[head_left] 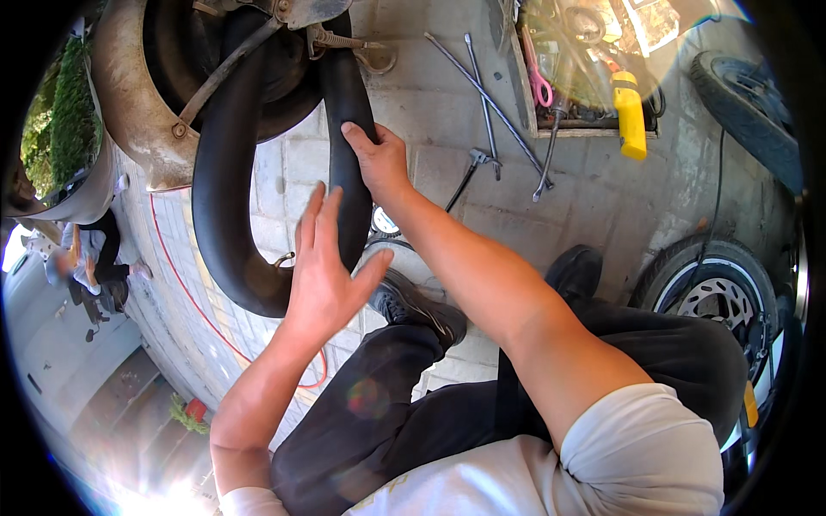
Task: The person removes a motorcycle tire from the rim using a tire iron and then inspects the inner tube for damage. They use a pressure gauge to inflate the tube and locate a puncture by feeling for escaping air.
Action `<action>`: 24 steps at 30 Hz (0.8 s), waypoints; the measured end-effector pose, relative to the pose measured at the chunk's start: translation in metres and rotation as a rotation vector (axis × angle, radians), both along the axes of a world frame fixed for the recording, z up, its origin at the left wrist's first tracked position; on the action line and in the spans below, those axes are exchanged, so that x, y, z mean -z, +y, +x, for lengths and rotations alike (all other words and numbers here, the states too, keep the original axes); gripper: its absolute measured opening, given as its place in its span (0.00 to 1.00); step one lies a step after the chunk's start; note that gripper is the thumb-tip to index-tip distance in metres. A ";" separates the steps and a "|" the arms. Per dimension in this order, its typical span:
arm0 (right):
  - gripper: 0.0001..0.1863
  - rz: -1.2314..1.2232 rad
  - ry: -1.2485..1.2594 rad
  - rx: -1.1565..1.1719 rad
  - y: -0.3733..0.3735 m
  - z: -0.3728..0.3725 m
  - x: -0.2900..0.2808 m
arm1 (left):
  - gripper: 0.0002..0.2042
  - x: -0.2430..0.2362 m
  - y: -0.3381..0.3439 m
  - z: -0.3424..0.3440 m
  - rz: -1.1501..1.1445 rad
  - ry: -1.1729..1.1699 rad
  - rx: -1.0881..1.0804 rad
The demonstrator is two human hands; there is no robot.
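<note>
A black inflated inner tube hangs in a long loop, its upper part passing behind metal parts near a worn fender. Its short metal valve sticks out on the inner side near the bottom. My right hand grips the tube's right side, thumb on top and the other fingers hidden behind. In front of the lower right part of the loop is my left hand, open, fingers stretched and thumb apart. Whether its palm touches the rubber I cannot tell.
Long metal bars and a T-shaped tool lie on the paving. Beyond is a tool box with pink-handled scissors and a yellow tool. Wheels stand at right; a red hose and another person are left.
</note>
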State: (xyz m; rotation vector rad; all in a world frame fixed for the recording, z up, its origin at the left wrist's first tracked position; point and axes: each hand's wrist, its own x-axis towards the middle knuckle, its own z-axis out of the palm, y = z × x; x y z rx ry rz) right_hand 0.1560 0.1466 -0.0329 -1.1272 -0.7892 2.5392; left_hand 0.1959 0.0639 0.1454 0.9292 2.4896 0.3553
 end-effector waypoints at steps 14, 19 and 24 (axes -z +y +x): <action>0.26 -0.648 0.374 -0.265 0.063 -0.053 0.054 | 0.32 0.003 -0.017 -0.025 -0.121 -0.395 -0.439; 0.16 -0.553 0.279 -0.245 0.071 -0.097 0.054 | 0.34 0.001 -0.026 -0.022 -0.102 -0.416 -0.447; 0.15 -0.464 0.222 -0.080 0.071 -0.098 0.047 | 0.34 0.019 -0.033 -0.027 -0.185 -0.319 -0.383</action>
